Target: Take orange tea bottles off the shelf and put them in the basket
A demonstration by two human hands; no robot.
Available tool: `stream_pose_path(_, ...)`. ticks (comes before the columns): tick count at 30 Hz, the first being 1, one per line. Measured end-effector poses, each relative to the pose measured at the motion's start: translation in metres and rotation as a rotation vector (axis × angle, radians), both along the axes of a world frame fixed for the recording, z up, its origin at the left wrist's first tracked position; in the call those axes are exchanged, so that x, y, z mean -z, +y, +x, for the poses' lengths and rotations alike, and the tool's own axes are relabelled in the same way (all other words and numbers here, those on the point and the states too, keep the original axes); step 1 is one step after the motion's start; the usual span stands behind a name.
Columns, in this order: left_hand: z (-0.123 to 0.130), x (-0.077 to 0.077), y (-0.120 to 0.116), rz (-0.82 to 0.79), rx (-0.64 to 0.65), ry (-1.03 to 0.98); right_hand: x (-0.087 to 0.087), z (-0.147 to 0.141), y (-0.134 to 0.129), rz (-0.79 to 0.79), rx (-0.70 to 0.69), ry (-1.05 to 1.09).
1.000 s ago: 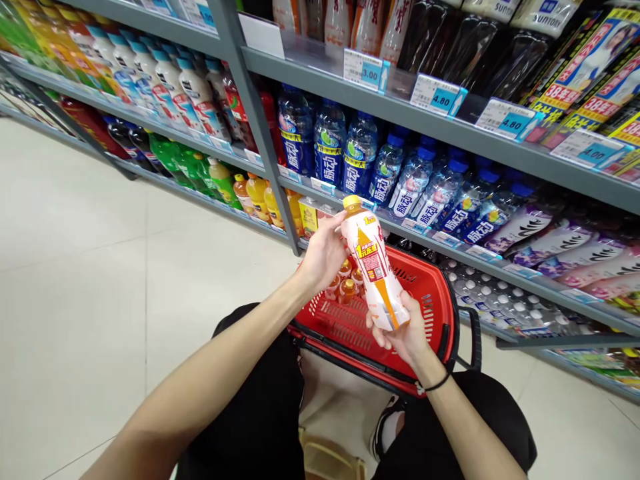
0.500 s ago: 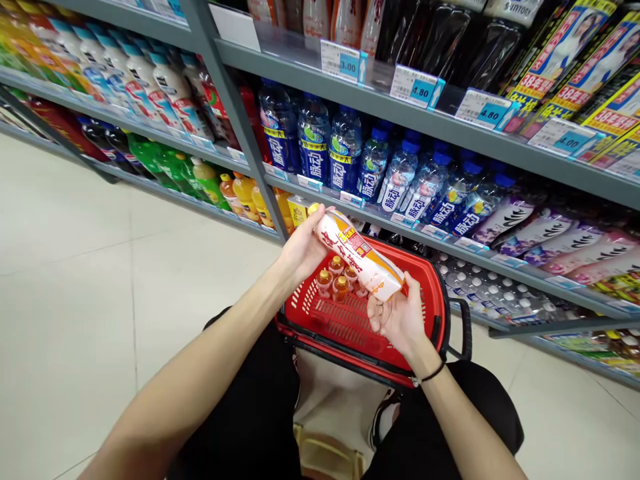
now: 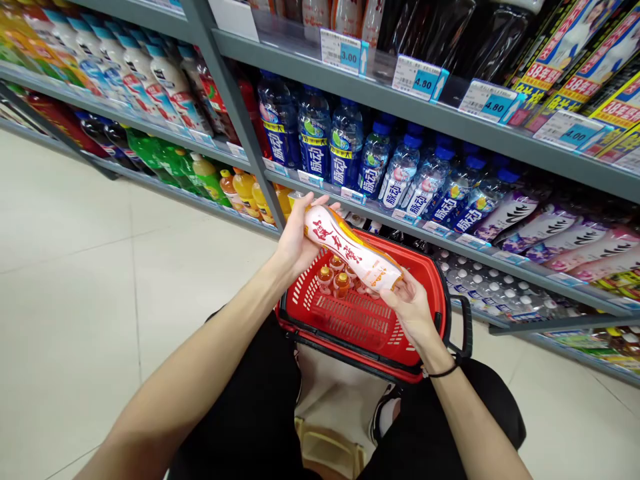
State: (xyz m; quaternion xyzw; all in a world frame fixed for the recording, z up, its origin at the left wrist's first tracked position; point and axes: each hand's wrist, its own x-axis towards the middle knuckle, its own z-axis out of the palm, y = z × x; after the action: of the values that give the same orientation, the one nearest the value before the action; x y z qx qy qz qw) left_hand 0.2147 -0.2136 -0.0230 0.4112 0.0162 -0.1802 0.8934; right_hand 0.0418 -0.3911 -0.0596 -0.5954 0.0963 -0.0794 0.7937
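A white and orange drink bottle (image 3: 353, 247) with red lettering lies slantwise between my two hands, above the red shopping basket (image 3: 350, 337). My left hand (image 3: 299, 241) is closed round its upper-left end, where the cap is hidden. With thumb and fingers, my right hand (image 3: 409, 303) grips the lower-right end. Below the bottle, several small bottles with orange caps (image 3: 341, 283) stand inside the basket at its left side; the held bottle partly covers them.
In front rises a grey shelf rack (image 3: 400, 83) with price tags. Blue-capped drink bottles (image 3: 345, 147) line its middle shelf, and clear bottles with white caps (image 3: 500, 287) stand lower right. A small yellowish stool (image 3: 330, 453) is between my legs. The basket's black handle (image 3: 465, 327) sticks out right.
The bottle has turned about its long axis, so large red lettering now faces up instead of the side panel. My right hand's fingers have closed onto its lower end.
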Motion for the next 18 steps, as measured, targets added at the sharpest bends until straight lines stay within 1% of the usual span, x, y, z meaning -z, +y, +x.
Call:
stream_pose_path(3, 0.001, 0.002, 0.001, 0.002, 0.023, 0.008, 0.004, -0.003, -0.004, -0.199, 0.044, -0.089)
stream_pose_path(7, -0.001, -0.002, 0.003, -0.029, 0.022, 0.008, 0.006, -0.011, -0.006, -0.533, -0.005, -0.169)
stream_pose_path(10, -0.005, -0.007, 0.005, -0.039, 0.016, 0.011, 0.011, -0.016, -0.006, -0.773, 0.001, -0.243)
stream_pose_path(14, -0.007, -0.009, 0.007, -0.023, 0.049, 0.006, 0.017, -0.017, -0.012, -0.998, 0.006, -0.412)
stream_pose_path(18, -0.007, -0.01, 0.008, -0.037, 0.066, -0.063, 0.017, -0.016, -0.02, -1.19, 0.023, -0.573)
